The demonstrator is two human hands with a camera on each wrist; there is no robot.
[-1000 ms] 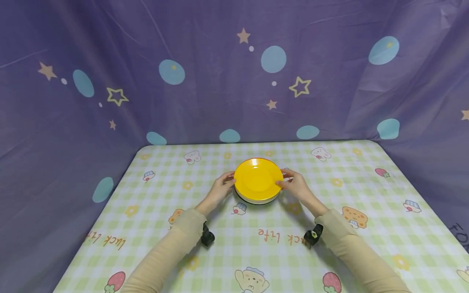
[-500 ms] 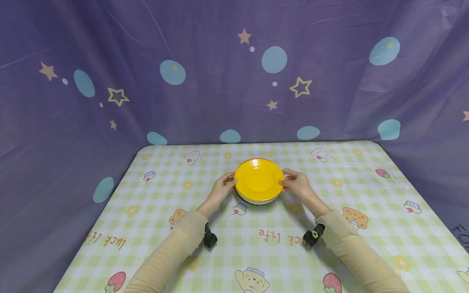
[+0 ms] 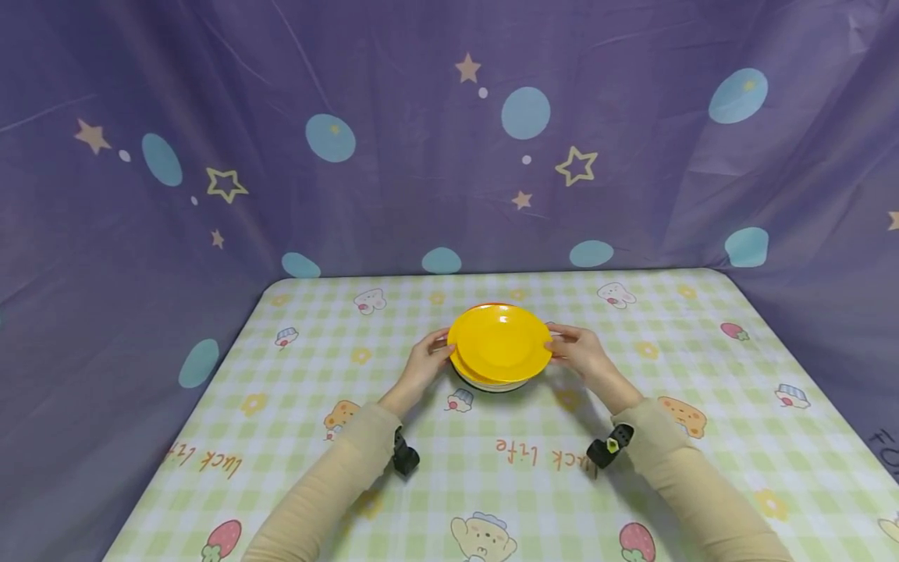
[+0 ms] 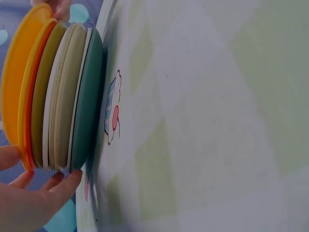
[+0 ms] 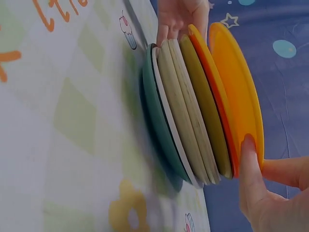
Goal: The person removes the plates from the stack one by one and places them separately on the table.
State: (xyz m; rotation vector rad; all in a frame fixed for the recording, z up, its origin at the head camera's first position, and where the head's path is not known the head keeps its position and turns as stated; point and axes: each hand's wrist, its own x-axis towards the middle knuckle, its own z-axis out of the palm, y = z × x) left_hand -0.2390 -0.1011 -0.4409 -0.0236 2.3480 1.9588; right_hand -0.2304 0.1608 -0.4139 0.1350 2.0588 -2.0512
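Observation:
A stack of plates stands on the table; its top yellow plate [image 3: 502, 343] is tilted, its right side raised off the plates below. My right hand [image 3: 581, 359] pinches that raised rim between thumb and fingers. At the opposite side, my left hand [image 3: 421, 363] holds the stack's edge, thumb at the yellow rim and fingertips against the lower plates. The left wrist view shows another yellow plate [image 4: 27, 101] under the tilted one, then an orange rim, an olive plate [image 4: 44, 101], several cream plates [image 4: 70, 101] and a dark green plate [image 4: 89, 101] at the bottom.
A checked tablecloth [image 3: 435, 484] with printed cartoons covers the table. Behind and beside it hangs a purple curtain [image 3: 393, 218] with stars and blue ovals. Each wrist carries a small black camera [image 3: 405, 457].
My right hand has moved slightly right and up, lifting the right side of the top yellow plate away from the stack. My left hand has stayed at the stack's left edge.

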